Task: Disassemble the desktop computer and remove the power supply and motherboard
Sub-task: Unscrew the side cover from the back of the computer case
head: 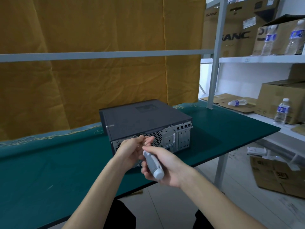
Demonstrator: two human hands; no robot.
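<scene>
- Right hand (166,169) grasps a grey screwdriver (153,166), nearest the onlooker.
- Left hand (132,149), just beyond, fingers curled near the tip; whether it pinches anything, cannot tell.
- Desktop computer (145,119) on bench (49,162), rear panel touching-close behind hands, cover on.
- Advice: seat bit squarely before turning.
- Bit and screws hidden.

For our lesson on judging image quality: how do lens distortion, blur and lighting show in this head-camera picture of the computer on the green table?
Head view: wide-angle bending curves the shelf post and the table edge; the water bottles at the far right look smeared and soft; the computer is fairly sharp; light is even and soft, with a faint shadow on the table right of the case.
</scene>
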